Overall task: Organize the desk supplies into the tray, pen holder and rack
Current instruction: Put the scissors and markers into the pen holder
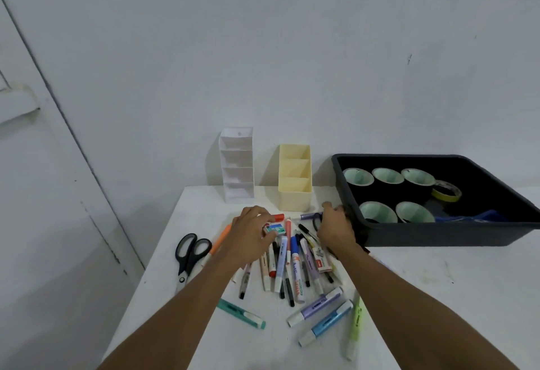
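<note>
At the far left of the white table (pixel 444 288) a pair of black-handled scissors (pixel 191 255) is lying flat, with an orange highlighter (pixel 219 240) just beside it. Behind them a white rack (pixel 237 165) is standing upright against the wall.

The left hand (pixel 251 232) is reaching over the left side of the pile of pens and markers (pixel 292 267). Its fingers are bending around a small green and blue box (pixel 275 229), and the thumb is pinching this box from below. Closer to the camera, a teal highlighter (pixel 242 313) is lying apart from the pile.

Behind the pile the cream pen holder (pixel 294 178) is standing, and its three compartments are showing nothing inside. In front of the pile a purple highlighter (pixel 317 305), a blue highlighter (pixel 328 322) and a green highlighter (pixel 355 323) are lying near each other.

The right hand (pixel 336 229) is resting at the near left corner of the black tray (pixel 438 233). Its fingers are curling there, with something dark under them, but I cannot tell if they are gripping the tray or another thing.

The tray is sitting on the right part of the table. Inside it, five dark tape rolls (pixel 387 177) are standing in two rows, a yellow tape roll (pixel 447 191) is leaning to their right, and a blue object (pixel 473 217) is lying by the near wall.
</note>
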